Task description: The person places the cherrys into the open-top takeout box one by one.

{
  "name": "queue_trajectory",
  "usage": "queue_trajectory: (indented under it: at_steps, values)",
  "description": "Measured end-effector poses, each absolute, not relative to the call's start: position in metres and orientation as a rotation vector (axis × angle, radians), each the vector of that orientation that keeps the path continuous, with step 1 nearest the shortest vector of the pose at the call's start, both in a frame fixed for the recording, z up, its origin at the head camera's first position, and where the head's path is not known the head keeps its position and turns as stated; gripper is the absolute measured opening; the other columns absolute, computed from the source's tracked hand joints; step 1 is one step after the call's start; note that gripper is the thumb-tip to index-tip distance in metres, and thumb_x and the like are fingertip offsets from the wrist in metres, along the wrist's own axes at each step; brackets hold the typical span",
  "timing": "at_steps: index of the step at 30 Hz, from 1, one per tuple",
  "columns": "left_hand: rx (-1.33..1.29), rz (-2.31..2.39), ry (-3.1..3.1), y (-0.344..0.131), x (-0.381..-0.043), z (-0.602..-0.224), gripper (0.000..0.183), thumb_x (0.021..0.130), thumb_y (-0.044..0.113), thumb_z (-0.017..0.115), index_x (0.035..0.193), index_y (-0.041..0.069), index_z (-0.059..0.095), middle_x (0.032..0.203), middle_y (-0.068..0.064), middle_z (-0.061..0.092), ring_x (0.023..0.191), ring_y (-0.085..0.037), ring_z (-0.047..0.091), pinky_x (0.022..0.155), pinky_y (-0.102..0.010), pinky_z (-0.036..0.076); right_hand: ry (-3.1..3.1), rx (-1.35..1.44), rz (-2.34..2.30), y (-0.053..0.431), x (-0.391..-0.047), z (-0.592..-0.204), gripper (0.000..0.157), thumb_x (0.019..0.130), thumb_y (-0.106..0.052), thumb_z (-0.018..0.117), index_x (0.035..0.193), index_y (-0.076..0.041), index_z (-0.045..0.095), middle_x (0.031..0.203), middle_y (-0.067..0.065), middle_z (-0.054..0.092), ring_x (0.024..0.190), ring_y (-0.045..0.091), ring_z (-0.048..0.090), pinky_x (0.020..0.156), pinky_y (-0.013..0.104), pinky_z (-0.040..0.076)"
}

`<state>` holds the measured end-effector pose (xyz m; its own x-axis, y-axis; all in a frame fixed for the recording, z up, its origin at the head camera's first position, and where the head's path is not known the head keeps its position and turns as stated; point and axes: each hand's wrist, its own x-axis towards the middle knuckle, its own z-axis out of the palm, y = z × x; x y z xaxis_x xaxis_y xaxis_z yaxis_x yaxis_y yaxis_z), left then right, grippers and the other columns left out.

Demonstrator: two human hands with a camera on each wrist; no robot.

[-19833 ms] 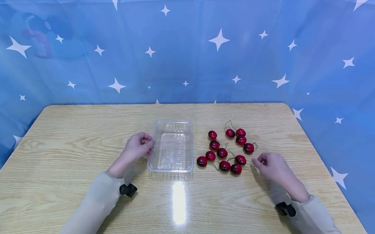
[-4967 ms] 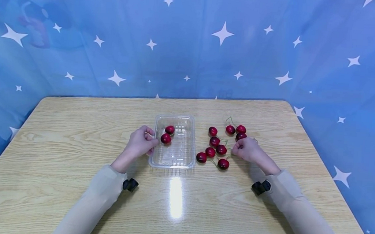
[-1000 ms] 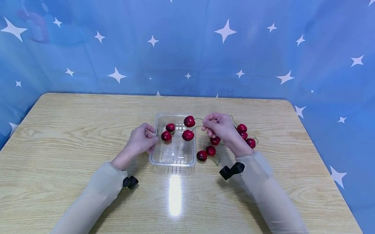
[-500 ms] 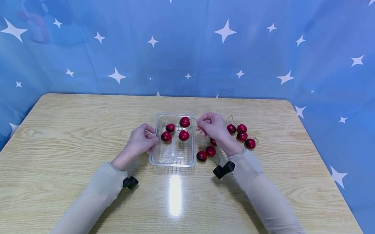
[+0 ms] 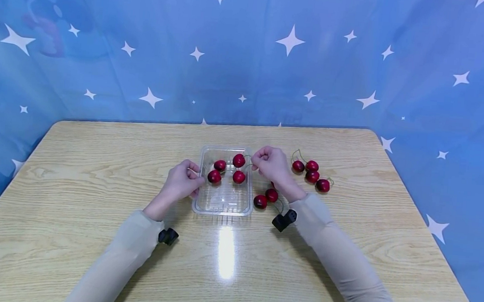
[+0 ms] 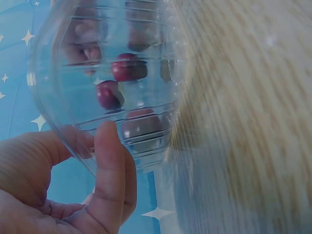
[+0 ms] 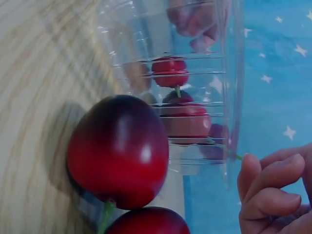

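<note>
A clear plastic tray [image 5: 222,212] stands mid-table. My left hand [image 5: 180,179] pinches its left rim between thumb and fingers, as the left wrist view also shows. Inside the tray, toward its left wall, lies a pair of red cherries [image 5: 214,177]. At the right rim my right hand [image 5: 272,166] pinches the thin green stems of a second pair, an upper cherry [image 5: 239,160] and a lower cherry [image 5: 239,177]. Both are within the tray's outline; whether they touch its floor I cannot tell. In the right wrist view, a stem runs over the rim to the fingertips [image 7: 249,163].
Right of the tray lie loose cherries [image 5: 260,201], partly hidden under my right hand and wrist. Several more cherries [image 5: 312,176] with stems lie farther right. The wooden table [image 5: 94,182] ends at a blue star-patterned cloth [image 5: 250,52] behind.
The tray held no cherries at first, then one pair. Since five seconds ago my right hand has carried another pair leftward by the stems, latterly a little lower. My left hand stays on the rim.
</note>
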<state>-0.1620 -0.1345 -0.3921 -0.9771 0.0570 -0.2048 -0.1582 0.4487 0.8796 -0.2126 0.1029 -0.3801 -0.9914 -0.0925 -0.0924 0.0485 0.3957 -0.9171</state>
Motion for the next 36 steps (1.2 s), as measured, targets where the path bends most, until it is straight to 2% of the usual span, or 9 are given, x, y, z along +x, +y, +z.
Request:
queue_trajectory:
  at_steps: [8,16,21,23,26,31,36]
  values:
    - [-0.088,1.558,2.489,-0.135,-0.162,-0.392,0.024,0.083,0.001,0.059,0.105,-0.003,0.048,0.074,-0.01,0.058,0.046,-0.012,0.057,0.051,-0.032,0.056,2.529,-0.031,-1.669,0.098,-0.21,-0.383,0.004,0.082,-0.003,0.055,0.082,-0.002,0.059,0.065,0.011,0.062,0.047,0.01,0.046,0.04,0.017,0.03]
    - [-0.088,1.569,2.478,-0.135,-0.162,-0.393,0.026,0.083,0.001,0.059,0.106,-0.004,0.048,0.075,-0.01,0.058,0.046,-0.012,0.058,0.051,-0.032,0.056,2.547,-0.073,-1.643,0.097,-0.21,-0.387,0.005,0.084,-0.005,0.058,0.083,-0.001,0.061,0.061,0.005,0.059,0.059,0.023,0.056,0.044,0.018,0.035]
    - [-0.085,1.571,2.476,-0.135,-0.162,-0.393,0.026,0.083,0.001,0.059,0.106,-0.004,0.047,0.075,-0.01,0.058,0.047,-0.012,0.058,0.051,-0.03,0.056,2.543,-0.064,-1.643,0.098,-0.209,-0.388,0.008,0.086,-0.01,0.06,0.084,-0.002,0.061,0.069,0.016,0.061,0.073,0.04,0.06,0.045,0.018,0.033]
    - [-0.087,1.574,2.472,-0.135,-0.162,-0.393,0.026,0.083,0.001,0.059,0.106,-0.004,0.048,0.076,-0.011,0.058,0.047,-0.012,0.058,0.051,-0.03,0.056,2.539,-0.064,-1.648,0.099,-0.208,-0.387,0.01,0.087,-0.011,0.06,0.085,-0.001,0.061,0.072,0.02,0.062,0.075,0.042,0.06,0.045,0.018,0.033]
    - [-0.091,1.576,2.47,-0.135,-0.162,-0.393,0.026,0.083,0.001,0.059,0.106,-0.004,0.048,0.076,-0.011,0.057,0.048,-0.012,0.058,0.051,-0.03,0.056,2.548,-0.065,-1.641,0.102,-0.207,-0.384,0.011,0.088,-0.013,0.06,0.086,-0.001,0.062,0.069,0.017,0.061,0.064,0.034,0.058,0.044,0.019,0.032]
    - [-0.089,1.577,2.472,-0.135,-0.161,-0.393,0.025,0.083,0.001,0.058,0.106,-0.004,0.048,0.075,-0.01,0.057,0.048,-0.012,0.058,0.051,-0.03,0.056,2.525,-0.067,-1.662,0.107,-0.204,-0.38,0.011,0.089,-0.012,0.058,0.088,-0.001,0.062,0.061,0.003,0.057,0.051,0.014,0.049,0.043,0.019,0.032]
    - [-0.088,1.591,2.474,-0.134,-0.162,-0.393,0.024,0.083,0.001,0.058,0.104,-0.004,0.048,0.073,-0.009,0.057,0.047,-0.012,0.057,0.05,-0.029,0.055,2.495,-0.069,-1.692,0.111,-0.2,-0.375,0.012,0.09,-0.012,0.057,0.088,-0.001,0.061,0.059,-0.001,0.055,0.046,0.01,0.043,0.041,0.019,0.031]
